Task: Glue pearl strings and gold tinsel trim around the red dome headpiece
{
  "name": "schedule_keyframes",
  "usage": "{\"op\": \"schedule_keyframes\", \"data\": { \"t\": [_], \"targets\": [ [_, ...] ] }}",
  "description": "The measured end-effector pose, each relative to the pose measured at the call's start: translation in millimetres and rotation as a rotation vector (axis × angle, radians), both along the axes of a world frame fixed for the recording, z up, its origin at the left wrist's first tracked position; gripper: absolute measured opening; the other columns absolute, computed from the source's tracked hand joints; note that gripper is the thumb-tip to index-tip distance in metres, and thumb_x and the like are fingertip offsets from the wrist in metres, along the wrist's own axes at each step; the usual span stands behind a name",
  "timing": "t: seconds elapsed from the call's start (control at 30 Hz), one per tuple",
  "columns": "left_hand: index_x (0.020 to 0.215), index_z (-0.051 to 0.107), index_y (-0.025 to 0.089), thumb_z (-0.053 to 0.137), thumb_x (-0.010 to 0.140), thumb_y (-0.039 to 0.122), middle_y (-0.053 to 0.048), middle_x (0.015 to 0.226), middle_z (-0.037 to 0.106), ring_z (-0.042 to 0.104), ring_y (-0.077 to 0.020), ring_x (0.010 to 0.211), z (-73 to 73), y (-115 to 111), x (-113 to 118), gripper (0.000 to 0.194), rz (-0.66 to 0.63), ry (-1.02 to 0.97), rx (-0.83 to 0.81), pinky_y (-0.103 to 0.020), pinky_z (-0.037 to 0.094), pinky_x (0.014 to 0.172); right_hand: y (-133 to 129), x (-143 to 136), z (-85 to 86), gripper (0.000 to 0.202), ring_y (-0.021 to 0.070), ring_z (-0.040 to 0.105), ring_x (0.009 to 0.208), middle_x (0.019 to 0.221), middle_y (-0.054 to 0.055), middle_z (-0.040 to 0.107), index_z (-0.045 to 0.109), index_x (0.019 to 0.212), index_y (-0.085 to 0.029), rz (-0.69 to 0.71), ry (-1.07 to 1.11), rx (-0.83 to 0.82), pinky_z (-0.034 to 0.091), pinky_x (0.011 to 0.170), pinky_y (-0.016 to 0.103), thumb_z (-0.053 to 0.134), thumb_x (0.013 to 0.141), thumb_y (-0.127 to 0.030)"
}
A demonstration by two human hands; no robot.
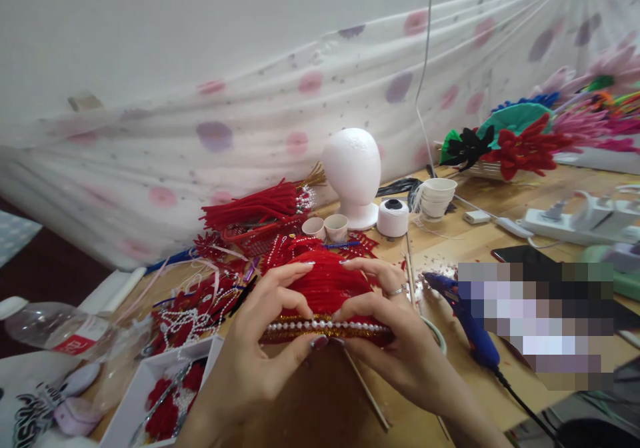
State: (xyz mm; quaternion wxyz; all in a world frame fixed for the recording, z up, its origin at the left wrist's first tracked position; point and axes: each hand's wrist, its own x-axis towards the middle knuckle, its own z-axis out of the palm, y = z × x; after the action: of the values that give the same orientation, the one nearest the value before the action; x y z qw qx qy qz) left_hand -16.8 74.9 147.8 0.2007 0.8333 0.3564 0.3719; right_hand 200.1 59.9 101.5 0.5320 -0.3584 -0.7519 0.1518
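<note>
Between my two hands is a red craft piece (pixel 333 281), perhaps a headpiece, with a gold trim and a row of white pearl beads (pixel 323 325) along its near edge. My left hand (pixel 273 321) grips the left part, thumb below the bead row and fingers above it. My right hand (pixel 385 321), with a ring on one finger, holds the right part the same way. Both thumbs meet near the middle of the trim. A thin stick (pixel 367 395) lies on the table just beneath the piece.
A white foam head (pixel 353 175), a thread cone (pixel 393 219) and paper cups (pixel 336 227) stand behind. At right lie a blue glue gun (pixel 467 328) and a power strip (pixel 575 225). At left are a white box (pixel 135 395), bead strings (pixel 193 328) and a plastic bottle (pixel 55 328).
</note>
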Motion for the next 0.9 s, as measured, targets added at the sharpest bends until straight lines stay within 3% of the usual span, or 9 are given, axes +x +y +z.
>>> {"op": "schedule_keyframes", "data": {
  "t": [0.27,0.4,0.57,0.63,0.73,0.83,0.9],
  "targets": [
    [0.107,0.060,0.027,0.070,0.086,0.019,-0.010,0.148,0.051,0.049,-0.0298,0.140,-3.9,-1,5,0.024,0.034,-0.119,-0.068,-0.048,0.044,0.113,1,-3,-6.7,0.034,0.0299,0.039,0.138,0.142,0.005,0.041,0.057,0.114,-0.034,-0.016,0.052,-0.028,0.039,0.109,0.052,0.068,0.089,-0.015],
    [0.095,0.063,0.025,0.068,0.087,0.022,-0.011,0.146,0.053,0.049,-0.0312,0.140,-3.8,-1,5,0.010,0.057,-0.084,-0.064,-0.048,0.047,0.110,2,-3,-7.6,0.029,0.0314,0.033,0.143,0.145,0.004,0.038,0.062,0.108,-0.035,-0.019,0.031,-0.045,0.039,0.110,0.053,0.067,0.088,-0.014],
    [0.089,0.065,0.024,0.070,0.087,0.025,-0.011,0.141,0.058,0.054,-0.0300,0.136,-1.1,0,4,0.005,0.057,-0.049,-0.014,-0.046,0.049,0.109,1,-3,-6.8,0.028,0.0303,0.038,0.140,0.142,0.004,0.042,0.061,0.104,-0.033,-0.003,0.054,-0.059,0.040,0.110,0.053,0.066,0.087,-0.012],
    [0.096,0.065,0.025,0.069,0.088,0.023,-0.010,0.142,0.060,0.056,-0.0281,0.135,-1.4,1,2,0.009,0.056,-0.033,0.020,-0.045,0.048,0.110,0,-3,-7.4,0.034,0.0286,0.041,0.138,0.141,0.005,0.043,0.056,0.112,-0.034,-0.003,0.088,-0.062,0.042,0.110,0.052,0.067,0.087,-0.013],
    [0.123,0.063,0.030,0.069,0.090,0.028,-0.008,0.143,0.063,0.057,-0.0265,0.134,-4.0,1,-1,0.033,0.115,0.016,0.048,-0.046,0.048,0.112,-2,-3,-8.0,0.046,0.0266,0.046,0.134,0.139,0.006,0.046,0.046,0.125,-0.035,-0.002,0.107,-0.061,0.044,0.110,0.050,0.068,0.088,-0.018],
    [0.143,0.054,0.036,0.055,0.099,0.030,-0.003,0.146,0.062,0.055,-0.0233,0.138,-9.1,-7,-6,0.044,0.183,0.050,0.064,-0.045,0.045,0.115,-3,-4,-9.1,0.059,0.0274,0.048,0.133,0.139,0.007,0.049,0.038,0.136,-0.035,-0.016,0.087,-0.081,0.045,0.110,0.051,0.069,0.087,-0.021],
    [0.144,0.052,0.038,0.044,0.104,0.028,0.000,0.145,0.063,0.058,-0.0207,0.134,-14.1,-19,-11,0.042,0.206,-0.056,0.038,-0.041,0.048,0.114,-3,-7,-11.9,0.065,0.0287,0.050,0.133,0.140,0.009,0.049,0.034,0.141,-0.034,-0.028,0.082,-0.124,0.046,0.111,0.054,0.068,0.087,-0.022]
  ]
}}
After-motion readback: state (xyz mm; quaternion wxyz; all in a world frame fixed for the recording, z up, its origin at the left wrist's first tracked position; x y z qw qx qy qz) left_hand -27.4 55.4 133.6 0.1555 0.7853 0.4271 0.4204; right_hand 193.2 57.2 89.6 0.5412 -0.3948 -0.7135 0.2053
